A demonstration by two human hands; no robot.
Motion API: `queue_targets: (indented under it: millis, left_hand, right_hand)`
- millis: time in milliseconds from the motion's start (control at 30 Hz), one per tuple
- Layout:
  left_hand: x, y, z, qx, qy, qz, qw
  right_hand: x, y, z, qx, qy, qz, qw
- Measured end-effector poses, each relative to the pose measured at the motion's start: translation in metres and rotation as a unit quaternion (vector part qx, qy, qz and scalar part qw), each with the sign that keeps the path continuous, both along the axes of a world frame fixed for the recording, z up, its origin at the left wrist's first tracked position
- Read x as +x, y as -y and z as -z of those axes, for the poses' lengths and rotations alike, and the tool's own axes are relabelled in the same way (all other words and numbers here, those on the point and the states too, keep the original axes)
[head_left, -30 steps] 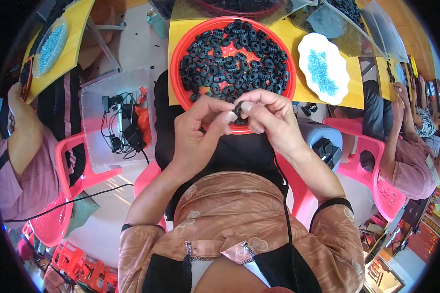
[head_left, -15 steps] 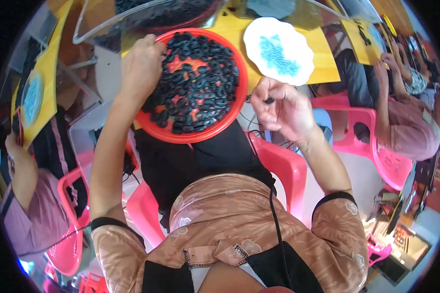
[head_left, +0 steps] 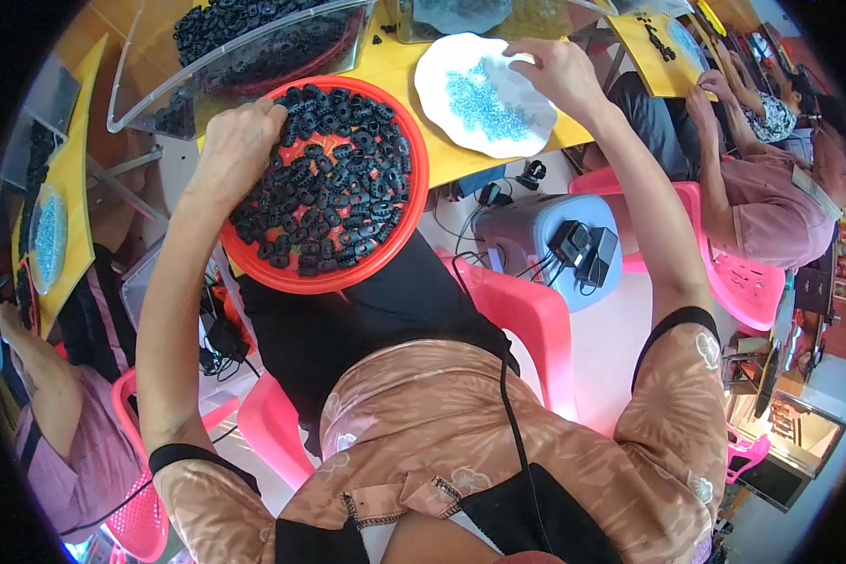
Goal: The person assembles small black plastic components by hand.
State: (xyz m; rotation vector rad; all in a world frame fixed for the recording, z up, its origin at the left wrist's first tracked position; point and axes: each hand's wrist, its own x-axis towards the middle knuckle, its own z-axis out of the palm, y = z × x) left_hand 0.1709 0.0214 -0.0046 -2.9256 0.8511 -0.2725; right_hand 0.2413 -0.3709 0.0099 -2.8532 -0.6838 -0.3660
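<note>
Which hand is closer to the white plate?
Right. The right hand is at the upper right edge of the white plate; the left hand is well left of it, at the red tray.

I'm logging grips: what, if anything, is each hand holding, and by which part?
Can't tell: left hand at the black plastic pieces, right hand over the white scalloped plate, any hold unclear.
</note>
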Motion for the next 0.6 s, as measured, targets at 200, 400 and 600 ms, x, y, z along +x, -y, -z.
queue_targets:
  millis: [200, 400, 600]
  left_hand:
    - [0.005, 0.0, 0.003, -0.008, -0.017, 0.025, 0.999]
    - [0.001, -0.004, 0.009, -0.063, -0.012, 0.024, 0.998]
    - [-0.007, -0.001, 0.003, -0.192, -0.021, -0.048, 0.98]
  right_hand:
    - [0.027, -0.002, 0.022, -0.093, 0.004, -0.074, 0.993]
    - [0.027, 0.0, 0.026, -0.093, -0.001, -0.103, 0.99]
    - [0.006, 0.002, 0.019, -0.05, 0.008, -0.048, 0.998]
